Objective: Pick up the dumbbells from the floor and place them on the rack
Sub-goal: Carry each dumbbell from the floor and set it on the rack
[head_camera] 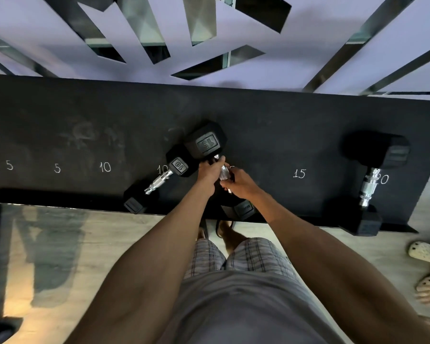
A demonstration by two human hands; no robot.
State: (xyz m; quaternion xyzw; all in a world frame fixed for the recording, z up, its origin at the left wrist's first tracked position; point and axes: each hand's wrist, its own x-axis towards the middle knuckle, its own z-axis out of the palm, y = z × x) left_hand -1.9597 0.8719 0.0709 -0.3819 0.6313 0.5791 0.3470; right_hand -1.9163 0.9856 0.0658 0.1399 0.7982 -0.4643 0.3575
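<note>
The left hand [209, 173] is wrapped round the upper part of the chrome handle [224, 175] of the 15 dumbbell [207, 142], fingers curled shut on it just under the far head. The right hand [240, 182] is closed on the same handle just below, so that the two hands are touching or nearly so.

The dumbbell is held over the black rack [283, 125], at about its middle. Its long axis runs away from the body and slightly leftward: the far head, stamped 15, is raised and tilted toward the back, while the near head [243, 208] is seen low at the front lip. Whether that near head already rests on the rack cannot be told.

Just to the left, the 10 dumbbell [157, 181] lies slanted, and its far head touches or nearly touches the held one. The chalked 15 [299, 173] is to the right of the hands. A set-down is judged to turn on clearing the 10, with the load swung rightward; neither hand is clearly nearer.
</note>
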